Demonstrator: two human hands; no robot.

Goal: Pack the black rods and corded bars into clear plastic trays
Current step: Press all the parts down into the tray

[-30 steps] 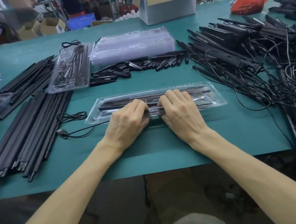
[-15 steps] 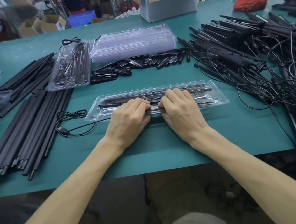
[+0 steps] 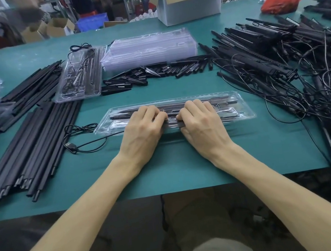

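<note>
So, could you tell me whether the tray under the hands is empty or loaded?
Loaded: black rods lie lengthwise inside the clear tray, beneath the left hand and right hand.

Left hand (image 3: pixel 144 129) and right hand (image 3: pixel 200 121) slightly farther forward over the clear tray (image 3: pixel 242 106).

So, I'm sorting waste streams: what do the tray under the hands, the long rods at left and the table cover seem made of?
Tray: thin clear plastic, glossy; see-through, with glints and moulded ribs. Rods: black, matte; plastic or coated metal, cannot tell. Table cover: green, dull, smooth sheet, perhaps rubber or vinyl.
</note>
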